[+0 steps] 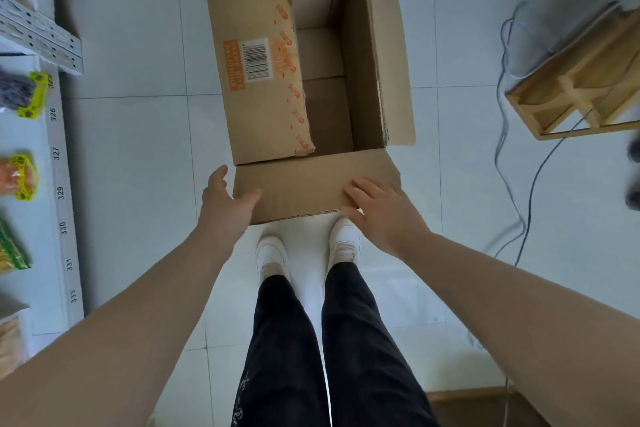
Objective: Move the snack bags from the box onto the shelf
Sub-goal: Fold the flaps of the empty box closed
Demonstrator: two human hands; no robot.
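Note:
An open cardboard box (263, 45) stands on the white tiled floor in front of my feet; the part of its inside that I can see holds no bags. My left hand (225, 204) touches the left corner of the near flap (304, 184), fingers apart. My right hand (381, 211) rests flat on the flap's right end. A white shelf (59, 184) with number labels runs along the left edge. On it lie several snack bags: a grey one with a yellow header (24, 94), an orange one (19, 177) and a green one (10, 250).
A wooden rack (581, 80) lies on the floor at the right, with grey cables (519, 184) trailing beside it. A perforated metal shelf bracket (41, 38) juts out at the upper left. My white shoes (273, 253) stand just behind the box flap.

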